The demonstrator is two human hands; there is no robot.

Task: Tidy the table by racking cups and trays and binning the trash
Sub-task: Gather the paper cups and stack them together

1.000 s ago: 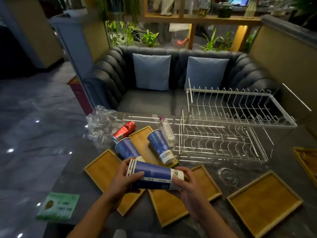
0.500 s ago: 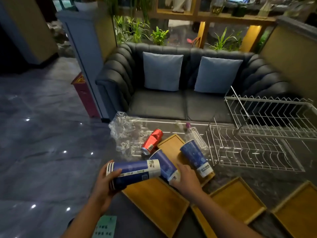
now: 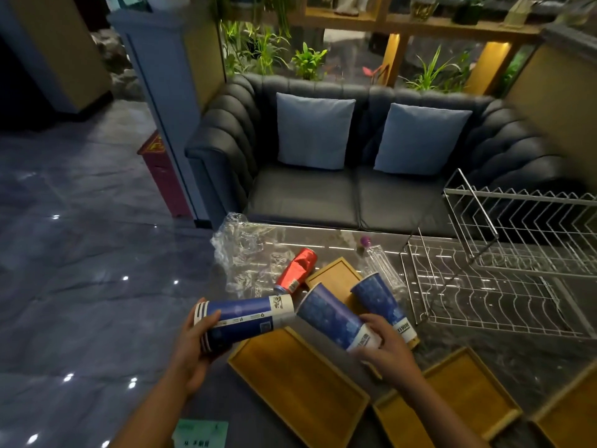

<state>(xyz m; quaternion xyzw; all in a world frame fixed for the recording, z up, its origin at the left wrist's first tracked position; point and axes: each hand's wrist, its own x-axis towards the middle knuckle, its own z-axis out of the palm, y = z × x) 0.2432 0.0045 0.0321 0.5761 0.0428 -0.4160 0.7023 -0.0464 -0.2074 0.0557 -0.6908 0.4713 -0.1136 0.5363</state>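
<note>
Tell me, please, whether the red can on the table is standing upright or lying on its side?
Lying on its side. The red can rests lengthwise on the table, its body dented, beside the crumpled clear plastic.

Perhaps five trays (image 3: pixel 300 376), three loose cups (image 3: pixel 329 315), one can (image 3: pixel 295 270).

Cup stack (image 3: pixel 240 321) in left hand (image 3: pixel 190 350)

Blue cups, wood trays, trash and a wire rack

We see stacked blue cups (image 3: pixel 240 321) on their side, two more cups (image 3: pixel 329 313) (image 3: pixel 379 300) tipped over, a squashed red can (image 3: pixel 297 270), crinkly plastic (image 3: pixel 240 253), a clear bottle (image 3: pixel 381 265), flat trays (image 3: pixel 297 383) and the rack (image 3: pixel 504 273).
</note>
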